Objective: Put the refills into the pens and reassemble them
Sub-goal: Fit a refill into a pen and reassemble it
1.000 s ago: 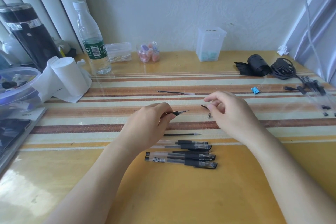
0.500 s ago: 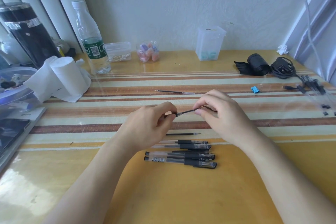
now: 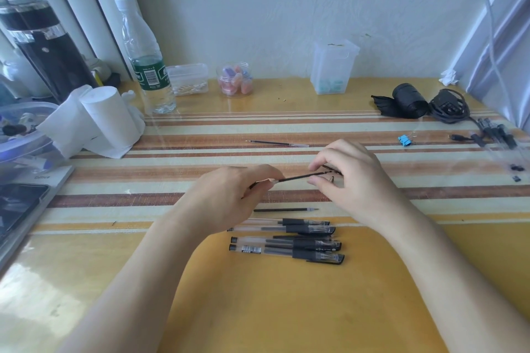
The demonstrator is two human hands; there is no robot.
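Note:
A thin black refill stretches between my two hands above the striped mat. My left hand pinches its left end; whatever else that hand holds is hidden in the fingers. My right hand pinches the right end between thumb and fingers, with a small dark pen part under its fingertips. A tiny metal tip lies just below. Two loose refills lie on the mat, one farther back and one close to me. Several capped black pens lie stacked near my wrists.
At the left stand a paper roll, a water bottle and a black flask. Small plastic jars line the wall. Black cables, a blue clip and more pen parts lie at the right.
My right hand came left and took hold of the far end of the refill. More of the refill now shows between the two hands.

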